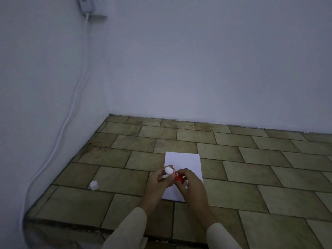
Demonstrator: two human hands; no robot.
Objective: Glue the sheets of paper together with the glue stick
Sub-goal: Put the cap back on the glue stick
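The tiled floor (pixel 251 159) runs to a white wall with a cable (pixel 71 112) hanging near the left corner. The sheets of paper (pixel 183 160) lie stacked mid-floor, toward the front edge. Above them, your right hand (pixel 193 184) grips the red body of the glue stick (pixel 178 177), while your left hand (pixel 158 182) pinches its white end. The white cap (pixel 94 185) lies near the left edge.
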